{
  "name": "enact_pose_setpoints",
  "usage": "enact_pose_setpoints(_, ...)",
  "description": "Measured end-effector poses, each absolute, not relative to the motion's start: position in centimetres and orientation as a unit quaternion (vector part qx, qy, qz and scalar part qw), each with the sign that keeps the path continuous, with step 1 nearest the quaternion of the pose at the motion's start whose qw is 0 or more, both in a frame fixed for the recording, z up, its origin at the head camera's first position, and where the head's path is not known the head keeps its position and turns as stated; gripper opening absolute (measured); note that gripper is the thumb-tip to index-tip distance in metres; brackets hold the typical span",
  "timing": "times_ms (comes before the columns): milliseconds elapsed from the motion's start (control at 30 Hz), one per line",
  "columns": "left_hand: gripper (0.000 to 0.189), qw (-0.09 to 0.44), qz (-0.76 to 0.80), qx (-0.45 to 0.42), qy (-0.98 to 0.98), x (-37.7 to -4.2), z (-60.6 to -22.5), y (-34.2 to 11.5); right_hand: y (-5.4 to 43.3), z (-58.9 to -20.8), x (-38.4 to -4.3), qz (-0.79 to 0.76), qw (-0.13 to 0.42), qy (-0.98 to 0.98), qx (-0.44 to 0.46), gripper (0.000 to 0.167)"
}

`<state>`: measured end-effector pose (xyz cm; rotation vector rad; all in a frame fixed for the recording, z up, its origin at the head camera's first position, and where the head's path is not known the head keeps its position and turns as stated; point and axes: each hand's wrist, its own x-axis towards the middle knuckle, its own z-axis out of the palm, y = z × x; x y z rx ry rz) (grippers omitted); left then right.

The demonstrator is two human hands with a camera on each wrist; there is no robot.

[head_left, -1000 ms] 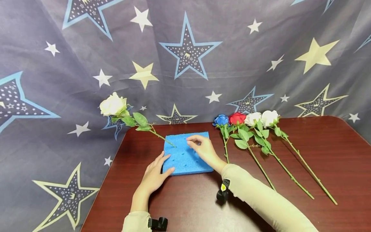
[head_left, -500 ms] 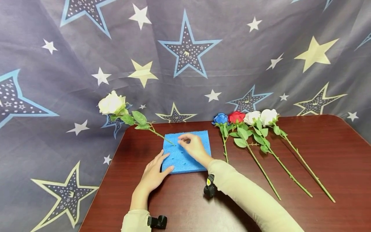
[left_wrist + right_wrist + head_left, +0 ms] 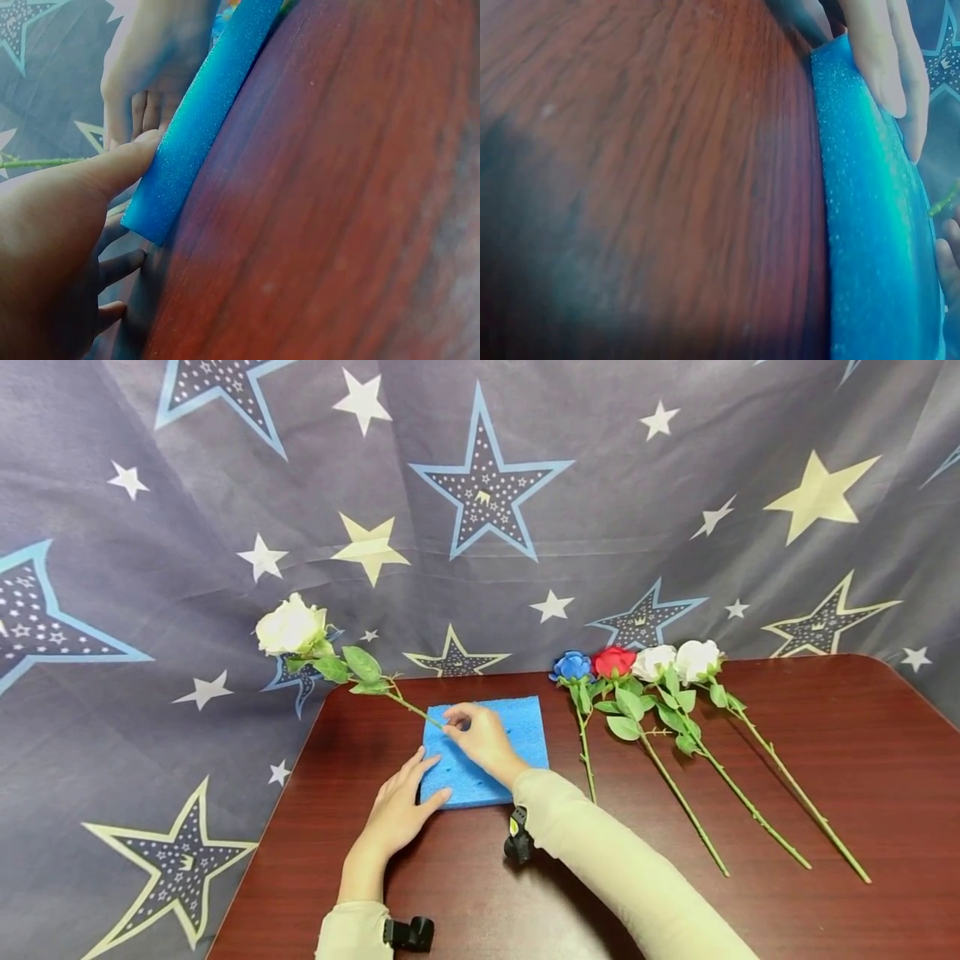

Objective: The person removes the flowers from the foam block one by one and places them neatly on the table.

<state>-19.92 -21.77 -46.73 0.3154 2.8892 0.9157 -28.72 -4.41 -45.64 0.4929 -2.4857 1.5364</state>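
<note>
A white rose (image 3: 291, 627) leans far left, its stem (image 3: 412, 706) running down into a blue foam block (image 3: 525, 735) with small holes. My right hand (image 3: 483, 739) is over the block, thumb and forefinger pinching the low end of that stem. At the block's near left corner rests my left hand (image 3: 397, 806), fingers spread and fairly straight along the side. In the left wrist view, the left thumb (image 3: 127, 161) lies at the top edge of the foam block (image 3: 199, 135), and the right hand (image 3: 157, 60) shows behind it.
To the right on the brown table (image 3: 847, 735) lie a blue rose (image 3: 573, 666), a red rose (image 3: 612, 662) and two white roses (image 3: 697, 662), stems pointing toward the front. A star-patterned cloth (image 3: 637, 527) hangs right behind the table.
My right hand has moved left across the foam block and reached the base of the leaning rose's stem. The left hand and the roses have stayed in place.
</note>
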Motion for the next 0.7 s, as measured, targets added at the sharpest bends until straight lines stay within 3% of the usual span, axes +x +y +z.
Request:
enact_pose_setpoints(433, 0.068, 0.049, 0.302, 0.103, 0.946, -20.0, -46.7, -21.7, -5.2, -46.3, -29.3, 0.496, 0.074, -0.85, 0.159, 0.016)
enact_pose_setpoints(700, 0.068, 0.051, 0.302, 0.1, 0.947, -19.9, -46.5, -21.5, -5.0, -46.8, -29.2, 0.493, 0.104, -0.847, 0.168, 0.011)
